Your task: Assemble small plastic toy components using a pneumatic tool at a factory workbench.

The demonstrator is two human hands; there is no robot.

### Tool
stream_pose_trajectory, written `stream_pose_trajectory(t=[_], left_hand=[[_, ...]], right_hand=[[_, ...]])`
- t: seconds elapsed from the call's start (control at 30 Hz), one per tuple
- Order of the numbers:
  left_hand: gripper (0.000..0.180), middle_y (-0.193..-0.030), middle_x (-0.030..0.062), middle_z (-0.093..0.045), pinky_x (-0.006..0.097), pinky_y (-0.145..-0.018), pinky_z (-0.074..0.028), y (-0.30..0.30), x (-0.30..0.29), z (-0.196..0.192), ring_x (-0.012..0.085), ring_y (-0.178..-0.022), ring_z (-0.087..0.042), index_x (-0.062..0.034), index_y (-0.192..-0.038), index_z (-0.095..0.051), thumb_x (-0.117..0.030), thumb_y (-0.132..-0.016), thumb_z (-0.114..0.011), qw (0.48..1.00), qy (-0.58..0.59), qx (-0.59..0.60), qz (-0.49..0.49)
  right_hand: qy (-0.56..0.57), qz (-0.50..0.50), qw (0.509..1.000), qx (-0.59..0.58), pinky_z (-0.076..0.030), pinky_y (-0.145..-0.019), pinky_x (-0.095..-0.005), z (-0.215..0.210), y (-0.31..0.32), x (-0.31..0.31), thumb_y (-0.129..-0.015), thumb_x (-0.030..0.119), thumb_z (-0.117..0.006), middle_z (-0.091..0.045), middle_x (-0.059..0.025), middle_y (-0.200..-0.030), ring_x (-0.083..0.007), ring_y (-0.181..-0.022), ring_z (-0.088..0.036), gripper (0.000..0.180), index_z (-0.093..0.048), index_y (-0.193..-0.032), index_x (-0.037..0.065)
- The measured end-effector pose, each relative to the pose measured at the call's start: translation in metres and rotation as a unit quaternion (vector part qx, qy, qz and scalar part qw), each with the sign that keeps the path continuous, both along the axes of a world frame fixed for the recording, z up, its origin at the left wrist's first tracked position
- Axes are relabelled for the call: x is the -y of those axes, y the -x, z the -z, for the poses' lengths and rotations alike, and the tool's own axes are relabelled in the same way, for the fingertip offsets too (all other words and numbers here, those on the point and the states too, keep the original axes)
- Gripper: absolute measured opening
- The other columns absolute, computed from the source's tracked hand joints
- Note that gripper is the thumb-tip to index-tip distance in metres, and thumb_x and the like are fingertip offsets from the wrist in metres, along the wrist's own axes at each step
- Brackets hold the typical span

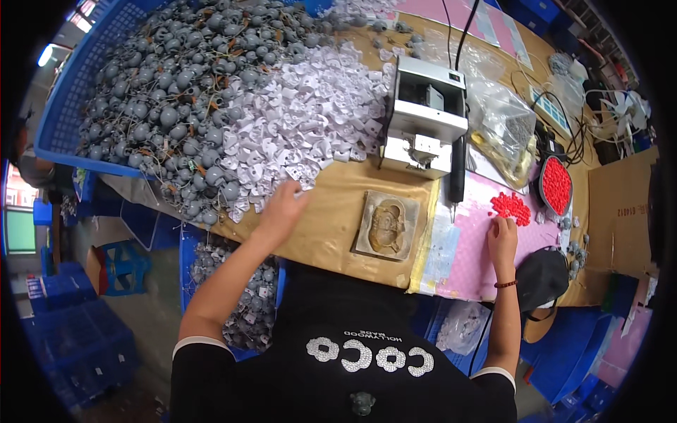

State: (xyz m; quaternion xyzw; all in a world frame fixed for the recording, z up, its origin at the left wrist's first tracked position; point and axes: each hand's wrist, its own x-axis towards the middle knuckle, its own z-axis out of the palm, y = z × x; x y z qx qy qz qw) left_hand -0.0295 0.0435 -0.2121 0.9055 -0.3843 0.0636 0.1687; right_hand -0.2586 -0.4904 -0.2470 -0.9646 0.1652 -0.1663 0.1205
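My left hand [282,210] reaches to the near edge of a heap of white plastic parts [303,106]. Its fingers are bent together around a white plastic part [295,186] at the heap's rim. On the right, my right hand [502,242] touches the near side of a small pile of red pieces [511,209]. Those fingertips are pinched together, and whatever sits between them is too small to make out. Between my hands a square metal mould block [387,225] with a rounded, figure-shaped hollow lies on the brown table covering. Behind it stands a silver and black machine [426,116].
Grey round parts with wires [169,106] fill and spill from a blue crate [60,134] at the left. A dark tray of red pieces [556,185], a clear plastic bag [501,113], a black cap [543,278] and a cardboard box [624,211] lie right. Another bin [187,264] stands below the table.
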Motion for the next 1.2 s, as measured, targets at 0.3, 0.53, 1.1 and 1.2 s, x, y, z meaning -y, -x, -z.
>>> stream_pose_trajectory(t=[0.3,0.53,1.1,1.2], left_hand=[[0.045,-0.127,0.0150,-0.059,0.038,-0.092,-0.054,0.074,0.024,0.011,0.0344,-0.111,-0.060,-0.0069,-0.131,-0.063,-0.002,-0.086,-0.061,0.995,0.041,-0.031,0.082],[0.039,-0.113,0.0090,-0.067,0.038,-0.090,-0.054,0.050,0.026,0.010,0.0290,-0.109,-0.061,-0.0059,-0.122,-0.065,-0.010,-0.084,-0.072,0.989,0.096,-0.086,0.073],[0.051,-0.126,0.0116,-0.056,0.044,-0.100,-0.046,0.068,0.138,-0.010,0.0350,-0.118,-0.053,-0.0121,-0.124,-0.065,-0.013,-0.076,-0.082,0.958,0.210,-0.194,0.027],[0.056,-0.131,0.0120,-0.054,0.044,-0.103,-0.045,0.068,0.128,-0.013,0.0353,-0.121,-0.052,-0.0126,-0.131,-0.061,-0.017,-0.078,-0.081,0.956,0.219,-0.191,0.040]], right_hand=[[-0.277,0.002,0.956,0.096,-0.041,-0.063,-0.0249,-0.012,-0.014,-0.020,-0.083,-0.006,-0.060,-0.055,-0.0025,-0.085,-0.0098,-0.070,-0.048,0.013,-0.065,-0.093,0.002],[-0.519,-0.014,0.851,0.085,-0.046,-0.069,-0.0205,-0.020,-0.036,-0.061,-0.093,-0.002,-0.066,-0.062,0.0015,-0.090,-0.0051,-0.078,-0.056,0.011,-0.064,-0.103,0.002],[-0.283,-0.331,0.894,0.106,-0.052,-0.077,-0.0374,-0.062,-0.102,-0.200,-0.078,-0.001,-0.078,-0.068,-0.0102,-0.094,-0.0287,-0.088,-0.064,0.020,-0.067,-0.094,0.004],[-0.147,-0.383,0.904,0.120,-0.050,-0.078,-0.0397,-0.053,-0.106,-0.210,-0.074,0.001,-0.078,-0.067,-0.0082,-0.095,-0.0288,-0.090,-0.063,0.024,-0.065,-0.094,0.005]])
